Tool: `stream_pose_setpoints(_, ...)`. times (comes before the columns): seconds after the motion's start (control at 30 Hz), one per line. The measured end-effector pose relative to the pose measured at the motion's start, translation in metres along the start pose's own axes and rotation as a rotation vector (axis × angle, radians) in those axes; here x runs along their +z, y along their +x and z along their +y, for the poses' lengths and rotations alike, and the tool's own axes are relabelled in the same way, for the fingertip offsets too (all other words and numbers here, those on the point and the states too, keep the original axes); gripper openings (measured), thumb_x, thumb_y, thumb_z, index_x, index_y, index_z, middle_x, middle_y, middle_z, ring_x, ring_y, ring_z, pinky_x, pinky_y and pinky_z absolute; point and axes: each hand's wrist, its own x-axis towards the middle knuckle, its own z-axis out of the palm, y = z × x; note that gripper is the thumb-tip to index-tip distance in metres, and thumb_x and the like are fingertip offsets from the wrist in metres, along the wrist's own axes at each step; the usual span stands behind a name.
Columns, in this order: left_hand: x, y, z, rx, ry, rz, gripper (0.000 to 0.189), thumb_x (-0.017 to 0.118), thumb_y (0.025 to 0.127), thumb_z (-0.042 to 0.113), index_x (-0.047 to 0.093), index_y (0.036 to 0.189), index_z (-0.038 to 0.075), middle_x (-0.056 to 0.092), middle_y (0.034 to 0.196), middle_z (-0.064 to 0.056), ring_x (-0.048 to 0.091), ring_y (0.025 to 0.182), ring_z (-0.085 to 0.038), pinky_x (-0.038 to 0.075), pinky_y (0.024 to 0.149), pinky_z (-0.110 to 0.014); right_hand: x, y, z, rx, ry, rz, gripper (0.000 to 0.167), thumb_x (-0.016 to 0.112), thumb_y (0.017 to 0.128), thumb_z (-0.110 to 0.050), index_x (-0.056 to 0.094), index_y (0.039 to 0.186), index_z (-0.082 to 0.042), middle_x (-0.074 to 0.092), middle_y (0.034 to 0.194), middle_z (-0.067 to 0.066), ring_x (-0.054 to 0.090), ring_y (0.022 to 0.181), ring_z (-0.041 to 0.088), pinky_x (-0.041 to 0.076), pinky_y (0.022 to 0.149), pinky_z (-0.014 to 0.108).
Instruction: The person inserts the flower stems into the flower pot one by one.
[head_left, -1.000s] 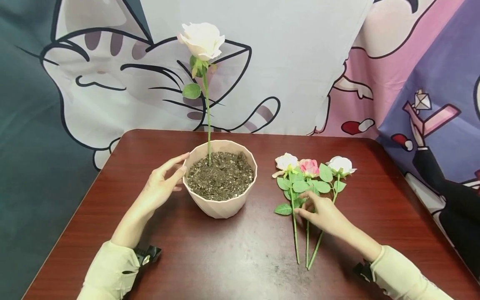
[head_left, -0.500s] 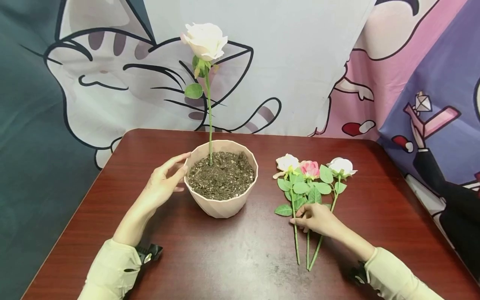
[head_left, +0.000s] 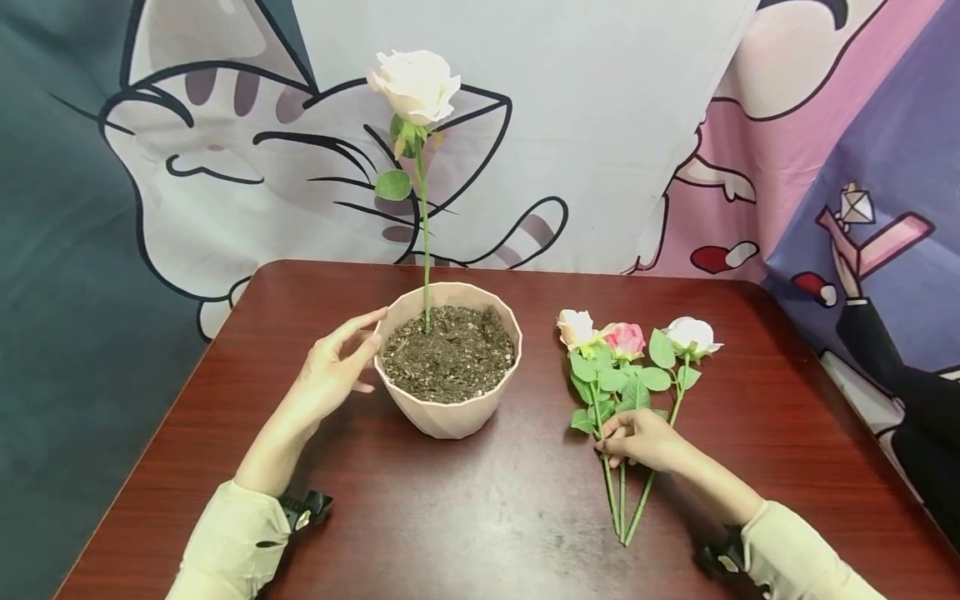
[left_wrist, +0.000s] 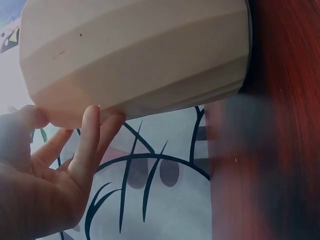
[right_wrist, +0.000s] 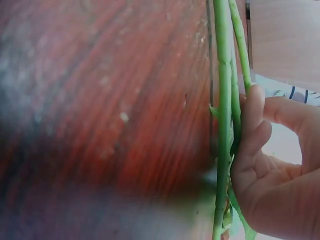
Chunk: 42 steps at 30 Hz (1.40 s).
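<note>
A pale pink pot full of dark soil stands mid-table, with a tall cream rose planted upright in it. My left hand lies flat against the pot's left side with straight fingers; the left wrist view shows those fingers touching the pot wall. Right of the pot lie three roses: cream, pink and white. My right hand pinches the cream rose's stem on the table, fingers curled onto it.
The dark red wooden table has rounded far corners. A cartoon cat cloth hangs behind it. The front middle of the tabletop is bare wood.
My right hand has drawn back along the stems and curled its fingers on the cream rose's stem, which has slid a little right. The left hand stays on the pot.
</note>
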Motion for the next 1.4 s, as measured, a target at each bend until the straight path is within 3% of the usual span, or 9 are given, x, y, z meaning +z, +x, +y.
stream_pose_setpoints(0.2,0.001,-0.004,0.002,-0.003,-0.028,0.019,0.045,0.051,0.096,0.037,0.044,0.14,0.031,0.055,0.123,-0.015,0.061,0.101,-0.033,0.058,0.062,-0.037,-0.006,-0.005,-0.006,-0.06,0.032,0.024,0.017,0.064,0.085,-0.01,0.057,0.091,0.004,0.066,0.069,0.008,0.063,0.06,0.015,0.049,0.05,0.025)
stream_pose_setpoints(0.37,0.0,-0.003,0.003,-0.009,-0.017,0.032,0.044,0.052,0.096,0.036,0.045,0.139,0.03,0.057,0.12,-0.015,0.063,0.094,-0.026,0.058,0.065,-0.032,-0.012,-0.013,-0.018,-0.129,0.067,0.014,0.019,0.063,0.087,-0.01,0.056,0.096,0.006,0.066,0.073,0.009,0.062,0.063,0.012,0.051,0.055,0.026)
stream_pose_setpoints(0.53,-0.001,0.0,0.005,-0.03,-0.056,0.007,0.045,0.053,0.096,0.032,0.046,0.139,0.026,0.056,0.118,-0.018,0.064,0.096,-0.026,0.059,0.068,-0.036,-0.022,-0.021,-0.034,-0.181,0.13,0.019,0.021,0.06,0.09,-0.007,0.054,0.101,0.01,0.068,0.081,0.015,0.065,0.07,0.015,0.056,0.063,0.032)
stream_pose_setpoints(0.67,0.001,0.0,0.007,-0.065,-0.087,-0.003,0.044,0.053,0.096,0.029,0.045,0.14,0.025,0.055,0.12,-0.018,0.063,0.099,-0.028,0.058,0.069,-0.04,-0.032,-0.023,-0.047,-0.183,0.15,0.077,0.024,0.062,0.09,-0.009,0.053,0.102,0.01,0.07,0.08,0.004,0.066,0.071,0.014,0.057,0.064,0.033)
stream_pose_setpoints(0.87,0.005,0.0,0.013,-0.079,-0.12,0.013,0.043,0.051,0.098,0.021,0.044,0.14,0.02,0.055,0.119,-0.02,0.064,0.09,-0.017,0.057,0.075,-0.033,-0.045,-0.024,-0.064,-0.218,0.115,0.192,0.022,0.062,0.089,-0.007,0.054,0.103,0.008,0.07,0.08,-0.001,0.066,0.07,0.011,0.055,0.058,0.024)
stream_pose_setpoints(1.0,0.008,0.0,0.014,-0.087,-0.152,0.026,0.043,0.049,0.098,0.018,0.044,0.141,0.018,0.054,0.119,-0.02,0.059,0.094,-0.015,0.057,0.076,-0.032,-0.049,-0.021,-0.078,-0.251,0.102,0.252,0.023,0.063,0.089,-0.007,0.053,0.104,0.008,0.069,0.081,-0.007,0.065,0.07,0.007,0.054,0.057,0.021)
stream_pose_setpoints(1.1,0.008,-0.001,0.013,-0.1,-0.186,0.028,0.043,0.049,0.098,0.016,0.043,0.141,0.016,0.053,0.121,-0.02,0.055,0.099,-0.016,0.057,0.076,-0.033,-0.052,-0.016,-0.091,-0.329,0.101,0.279,0.021,0.061,0.089,-0.003,0.052,0.104,0.009,0.069,0.084,-0.008,0.066,0.07,0.008,0.056,0.065,0.021)
stream_pose_setpoints(1.4,0.007,-0.002,0.015,-0.11,-0.199,0.025,0.043,0.049,0.098,0.016,0.043,0.141,0.015,0.053,0.123,-0.019,0.055,0.099,-0.014,0.056,0.078,-0.034,-0.056,-0.002,-0.13,-0.51,0.221,0.383,0.009,0.06,0.09,-0.002,0.058,0.099,-0.003,0.071,0.083,-0.005,0.067,0.072,0.006,0.054,0.059,0.018)
